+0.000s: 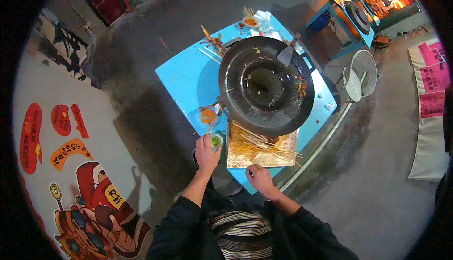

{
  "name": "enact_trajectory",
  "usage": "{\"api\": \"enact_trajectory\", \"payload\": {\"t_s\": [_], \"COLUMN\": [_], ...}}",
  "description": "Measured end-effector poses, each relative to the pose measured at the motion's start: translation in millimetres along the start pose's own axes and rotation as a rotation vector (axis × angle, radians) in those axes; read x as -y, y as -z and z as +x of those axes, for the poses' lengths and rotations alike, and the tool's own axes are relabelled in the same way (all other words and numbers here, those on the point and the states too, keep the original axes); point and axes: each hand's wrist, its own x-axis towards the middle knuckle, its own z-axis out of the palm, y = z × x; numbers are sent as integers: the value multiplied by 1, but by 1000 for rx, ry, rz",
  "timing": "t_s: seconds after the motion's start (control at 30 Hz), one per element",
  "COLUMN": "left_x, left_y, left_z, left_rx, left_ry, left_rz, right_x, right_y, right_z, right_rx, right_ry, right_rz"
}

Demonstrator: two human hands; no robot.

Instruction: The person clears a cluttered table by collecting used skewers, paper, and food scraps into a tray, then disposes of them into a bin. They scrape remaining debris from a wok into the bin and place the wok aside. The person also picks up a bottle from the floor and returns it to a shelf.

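My left hand (207,152) curls around a small transparent cup (216,140) with green contents, at the left edge of the blue table (180,70). Thin sticks (210,129) show just past its fingertips; whether the hand touches them I cannot tell. By the near edge of a patterned tray (244,162), my right hand (259,178) has its fingers bent, and anything inside them is hidden. Many wooden skewers (262,141) lie across that tray. Beyond it a large black wok (235,79) holds dark liquid, with food scraps (301,86) on its right side.
A spatula (285,55) rests on the wok's right rim. Food on sticks (213,42), an orange-filled bowl (207,116) and a bowl with skewers (250,21) surround the wok. A wire strainer (364,72) stands right of the table. Another wok table (338,28) is farther back.
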Motion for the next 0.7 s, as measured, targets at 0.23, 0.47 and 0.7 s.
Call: {"api": "enact_trajectory", "payload": {"t_s": [0.23, 0.47, 0.7], "left_x": [-3, -17, 38], "left_y": [72, 114, 62], "left_z": [-14, -3, 56], "left_rx": [187, 353, 168], "left_ry": [-108, -145, 218], "left_rz": [-250, -348, -571], "right_x": [102, 123, 72], "right_y": [-9, -29, -10], "right_z": [46, 62, 88], "right_rx": [-292, -285, -600], "right_ry": [151, 24, -107], "right_rz": [105, 548, 493]}}
